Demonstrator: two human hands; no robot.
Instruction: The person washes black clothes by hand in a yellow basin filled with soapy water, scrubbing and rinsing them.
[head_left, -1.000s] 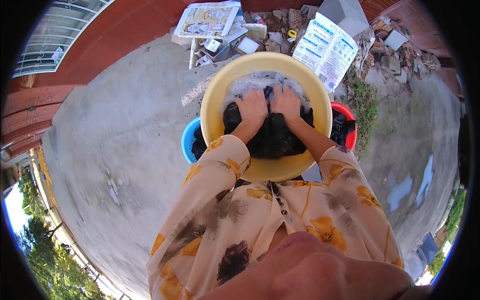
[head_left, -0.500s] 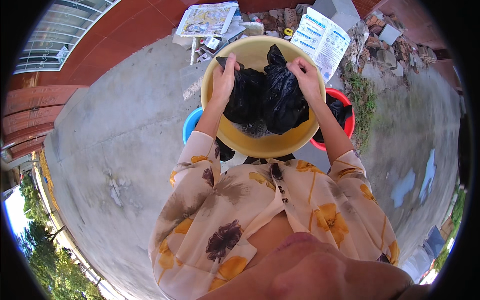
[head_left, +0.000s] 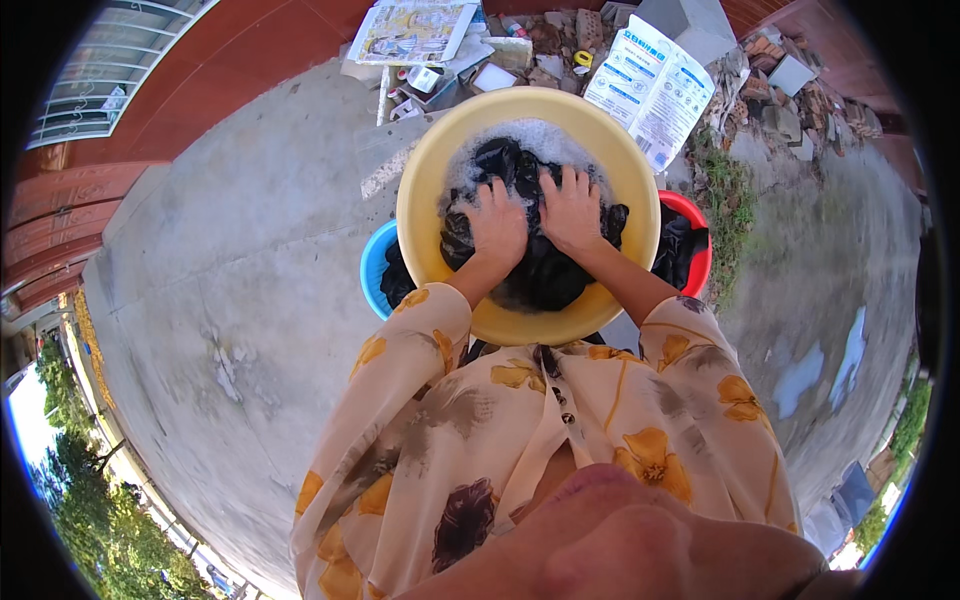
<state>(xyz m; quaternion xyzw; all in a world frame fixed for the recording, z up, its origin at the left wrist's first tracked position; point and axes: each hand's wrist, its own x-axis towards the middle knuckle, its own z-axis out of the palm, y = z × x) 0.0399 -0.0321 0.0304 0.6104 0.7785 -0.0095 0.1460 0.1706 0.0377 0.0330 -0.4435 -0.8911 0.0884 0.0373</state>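
A wide yellow basin (head_left: pixel 420 225) holds wet black cloth (head_left: pixel 545 275) in foamy water (head_left: pixel 540 132). My left hand (head_left: pixel 497 222) lies on the left part of the cloth, palm down, fingers apart and pointing away from me. Beside it, my right hand (head_left: pixel 572 212) presses on the cloth with its fingers spread. Neither hand is closed round a fold that I can see. Part of the cloth is hidden beneath my hands and the suds.
A blue tub (head_left: pixel 374 268) at the basin's left and a red tub (head_left: pixel 700 255) at its right hold dark cloth. Beyond stand a white printed bag (head_left: pixel 650 95), a picture-covered board (head_left: pixel 415 32) and broken bricks (head_left: pixel 775 95). Concrete ground (head_left: pixel 240 250) surrounds them.
Both hands have gone from holding the black cloth up above the basin to pressing it down into the water. Their grip has loosened, and more white suds show round the cloth.
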